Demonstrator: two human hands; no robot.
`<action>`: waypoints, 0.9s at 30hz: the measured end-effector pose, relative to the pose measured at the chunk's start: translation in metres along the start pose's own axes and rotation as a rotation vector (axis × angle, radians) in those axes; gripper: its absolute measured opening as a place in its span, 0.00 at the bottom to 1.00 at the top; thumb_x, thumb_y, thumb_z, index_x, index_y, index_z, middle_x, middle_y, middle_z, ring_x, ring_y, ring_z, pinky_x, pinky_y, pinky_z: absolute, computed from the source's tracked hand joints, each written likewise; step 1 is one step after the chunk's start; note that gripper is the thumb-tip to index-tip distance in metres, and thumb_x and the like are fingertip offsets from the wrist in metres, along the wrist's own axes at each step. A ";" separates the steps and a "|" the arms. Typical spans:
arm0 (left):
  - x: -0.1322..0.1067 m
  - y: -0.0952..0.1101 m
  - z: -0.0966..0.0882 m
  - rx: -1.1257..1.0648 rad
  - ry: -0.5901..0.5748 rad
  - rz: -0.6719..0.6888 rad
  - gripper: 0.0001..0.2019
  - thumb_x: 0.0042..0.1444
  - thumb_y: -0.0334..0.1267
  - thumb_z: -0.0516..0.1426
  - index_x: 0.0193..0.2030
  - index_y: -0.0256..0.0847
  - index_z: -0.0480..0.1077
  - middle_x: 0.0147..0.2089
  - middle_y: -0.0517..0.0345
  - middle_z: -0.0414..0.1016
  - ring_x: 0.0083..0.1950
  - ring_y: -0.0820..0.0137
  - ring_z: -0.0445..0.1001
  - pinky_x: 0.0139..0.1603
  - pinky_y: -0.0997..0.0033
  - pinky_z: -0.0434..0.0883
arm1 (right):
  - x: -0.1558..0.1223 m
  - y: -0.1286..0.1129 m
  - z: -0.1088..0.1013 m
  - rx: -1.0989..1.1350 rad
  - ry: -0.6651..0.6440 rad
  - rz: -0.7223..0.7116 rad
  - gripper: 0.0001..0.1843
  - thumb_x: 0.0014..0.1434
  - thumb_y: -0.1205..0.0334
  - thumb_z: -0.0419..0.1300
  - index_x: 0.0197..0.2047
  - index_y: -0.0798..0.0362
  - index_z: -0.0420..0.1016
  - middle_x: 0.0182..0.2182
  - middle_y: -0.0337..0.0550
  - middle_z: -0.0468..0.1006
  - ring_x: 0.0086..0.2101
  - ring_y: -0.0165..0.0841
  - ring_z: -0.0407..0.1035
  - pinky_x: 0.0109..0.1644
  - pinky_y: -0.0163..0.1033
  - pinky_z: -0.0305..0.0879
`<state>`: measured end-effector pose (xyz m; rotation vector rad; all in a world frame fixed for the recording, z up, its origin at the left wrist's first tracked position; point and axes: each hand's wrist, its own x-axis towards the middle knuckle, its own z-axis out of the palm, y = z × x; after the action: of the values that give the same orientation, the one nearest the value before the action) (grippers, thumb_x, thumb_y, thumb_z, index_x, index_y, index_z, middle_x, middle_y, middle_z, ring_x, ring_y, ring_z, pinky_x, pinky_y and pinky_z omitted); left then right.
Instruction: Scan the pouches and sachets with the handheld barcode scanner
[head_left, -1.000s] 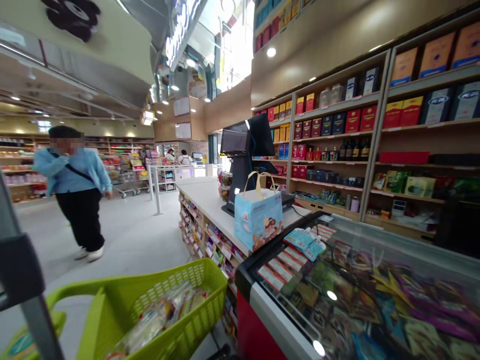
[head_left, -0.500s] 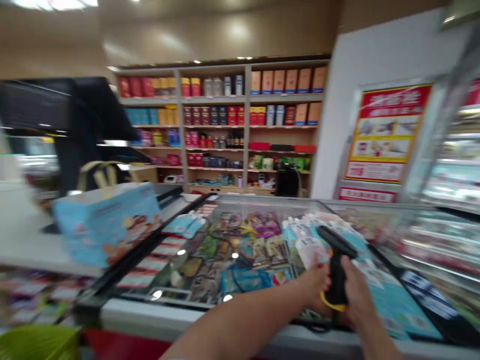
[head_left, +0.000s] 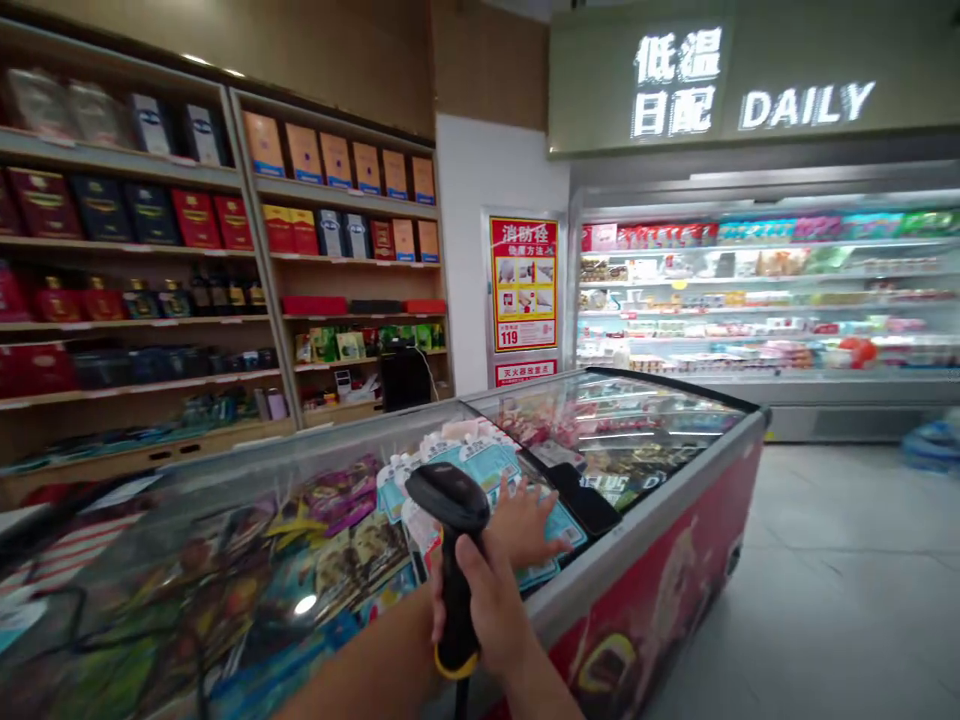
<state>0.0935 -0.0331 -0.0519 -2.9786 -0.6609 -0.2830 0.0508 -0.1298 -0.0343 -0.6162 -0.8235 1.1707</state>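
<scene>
My right hand (head_left: 495, 605) is wrapped round the handle of a black barcode scanner (head_left: 448, 500) with a yellow edge at its base. The scanner stands upright over the glass top of a chest freezer (head_left: 592, 560). Behind it my left forearm crosses from the lower left. My left hand (head_left: 525, 525) is open, fingers spread, over light-blue and white flat packs (head_left: 480, 455) laid out on the glass. Whether its fingers touch the packs I cannot tell. The scanner and right hand hide part of the left wrist.
Colourful frozen packets (head_left: 352, 500) show through the glass. A dark divider bar (head_left: 577, 490) crosses the freezer. Shelves of boxes (head_left: 337, 240) stand behind at left, with a red poster (head_left: 523, 285) beside them. A lit refrigerated display (head_left: 750, 300) stands at the back right, beyond pale floor (head_left: 825, 560).
The view has swung right, and the counter with the blue bag has left it. My left hand has moved from beside the scanner to spread over the packs. My right hand keeps the scanner.
</scene>
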 end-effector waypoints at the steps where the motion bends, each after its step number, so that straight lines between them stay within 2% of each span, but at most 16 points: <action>1: 0.007 0.000 0.000 -0.019 0.003 -0.002 0.30 0.55 0.57 0.48 0.63 0.49 0.60 0.62 0.46 0.63 0.64 0.50 0.58 0.64 0.45 0.47 | -0.001 0.001 -0.001 0.025 0.001 -0.005 0.27 0.49 0.38 0.60 0.37 0.54 0.62 0.19 0.34 0.71 0.13 0.25 0.63 0.14 0.30 0.62; 4: 0.025 -0.002 0.005 -0.070 -0.008 0.006 0.36 0.53 0.61 0.47 0.64 0.41 0.58 0.63 0.38 0.61 0.64 0.46 0.56 0.62 0.41 0.48 | -0.001 0.008 -0.006 0.065 0.048 -0.019 0.29 0.49 0.37 0.60 0.40 0.54 0.61 0.19 0.33 0.70 0.12 0.24 0.62 0.13 0.29 0.61; 7: 0.034 -0.006 0.011 -0.085 0.021 0.016 0.38 0.49 0.63 0.49 0.60 0.36 0.63 0.57 0.32 0.66 0.60 0.45 0.61 0.60 0.42 0.51 | 0.001 0.017 -0.012 0.064 0.104 -0.013 0.30 0.46 0.36 0.61 0.37 0.54 0.62 0.18 0.33 0.70 0.11 0.23 0.60 0.12 0.29 0.59; 10: 0.033 -0.011 0.010 -0.097 0.065 0.018 0.33 0.47 0.63 0.52 0.51 0.38 0.68 0.49 0.37 0.71 0.54 0.49 0.67 0.59 0.48 0.55 | 0.001 0.022 -0.018 0.076 0.172 0.000 0.31 0.44 0.34 0.61 0.34 0.54 0.63 0.17 0.33 0.69 0.10 0.23 0.59 0.11 0.29 0.58; 14: 0.021 -0.025 0.003 -0.124 0.020 -0.022 0.28 0.48 0.62 0.52 0.44 0.40 0.69 0.46 0.44 0.73 0.47 0.54 0.71 0.47 0.57 0.64 | -0.001 0.021 -0.020 0.078 0.190 0.016 0.31 0.43 0.34 0.61 0.34 0.54 0.63 0.17 0.34 0.70 0.10 0.23 0.59 0.11 0.28 0.57; 19: 0.012 -0.045 0.001 -0.058 0.022 -0.061 0.23 0.56 0.57 0.46 0.31 0.40 0.70 0.33 0.49 0.75 0.38 0.61 0.73 0.38 0.65 0.62 | 0.001 0.023 -0.016 0.103 0.161 0.045 0.32 0.43 0.33 0.61 0.33 0.55 0.64 0.17 0.35 0.70 0.10 0.22 0.60 0.11 0.27 0.57; 22: 0.014 -0.063 -0.005 -0.020 0.026 -0.031 0.24 0.57 0.56 0.45 0.26 0.39 0.68 0.28 0.51 0.73 0.34 0.65 0.70 0.36 0.67 0.61 | 0.003 0.026 -0.018 0.109 0.127 0.047 0.33 0.43 0.33 0.61 0.36 0.56 0.65 0.17 0.34 0.70 0.10 0.22 0.60 0.11 0.27 0.56; 27: 0.020 -0.107 -0.021 -0.011 0.042 -0.098 0.22 0.56 0.54 0.48 0.23 0.39 0.68 0.28 0.52 0.71 0.35 0.67 0.69 0.40 0.69 0.62 | 0.013 0.024 -0.024 0.111 0.092 0.058 0.32 0.45 0.36 0.61 0.41 0.56 0.65 0.18 0.34 0.71 0.11 0.23 0.60 0.12 0.28 0.58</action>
<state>0.0628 0.0696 -0.0236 -2.9461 -0.8040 -0.3560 0.0595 -0.1105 -0.0642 -0.6007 -0.6622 1.2230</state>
